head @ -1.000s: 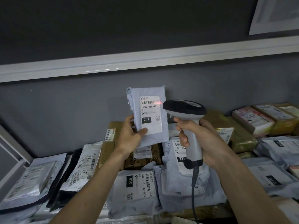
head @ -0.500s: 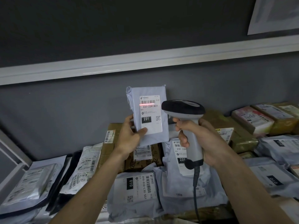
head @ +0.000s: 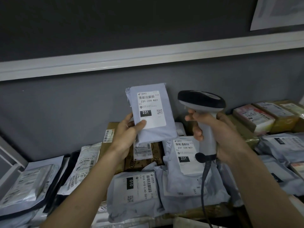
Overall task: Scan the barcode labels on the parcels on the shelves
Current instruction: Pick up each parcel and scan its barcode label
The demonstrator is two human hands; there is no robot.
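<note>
While left hand (head: 126, 134) grips parcel (head: 152, 112), right hand (head: 218, 135) clasps scanner (head: 201, 102).

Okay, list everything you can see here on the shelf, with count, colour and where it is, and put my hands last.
held parcel: one, grey, raised at centre, label 231-239-K01
scanner: one, grey with a black head, right of the held parcel
grey mailers: several, across the shelf
brown boxes: a few, behind the mailers
paper sheet: one, white, wall, top right
left hand: holds the held parcel
right hand: grips the scanner
</note>
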